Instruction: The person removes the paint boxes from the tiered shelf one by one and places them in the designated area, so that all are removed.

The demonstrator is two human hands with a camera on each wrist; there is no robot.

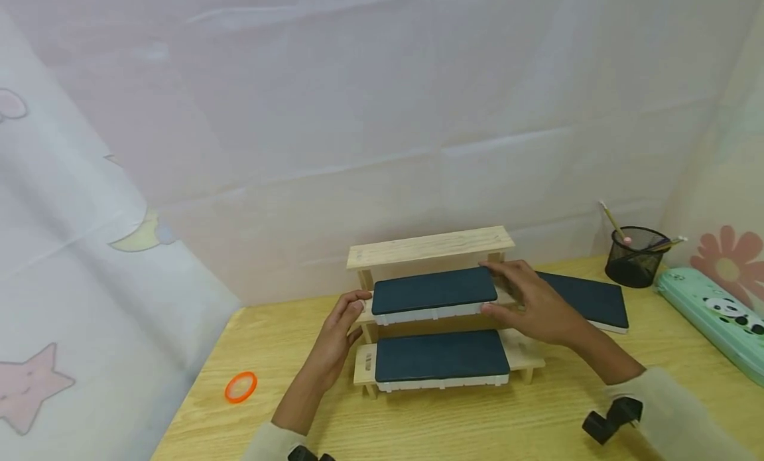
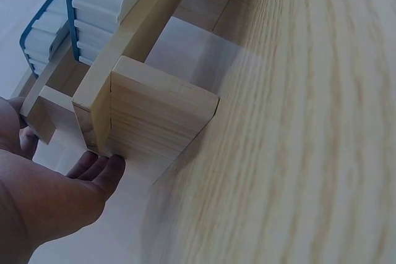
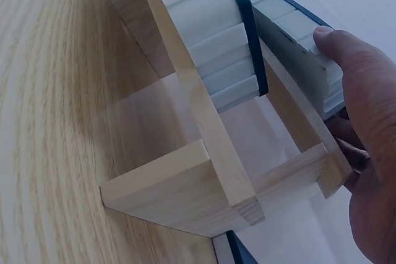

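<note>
A three-step wooden shelf (image 1: 430, 246) stands on the table. On its middle step is a white box with a dark blue lid (image 1: 434, 290); a matching lower box (image 1: 442, 356) sits on the bottom step. My right hand (image 1: 531, 305) grips the right end of the middle box, thumb at the front and fingers behind. In the right wrist view, part of that box's grey underside (image 3: 291, 60) shows above the step. My left hand (image 1: 335, 338) holds the left end of the middle step, its fingers around the wood beside the box.
A third dark-lidded box (image 1: 587, 302) lies on the table (image 1: 274, 341) behind my right hand. Farther right are a black mesh pen cup (image 1: 633, 265) with pencils and a mint panda pencil case (image 1: 716, 318). An orange ring (image 1: 241, 387) lies at the left. A cloth hangs behind.
</note>
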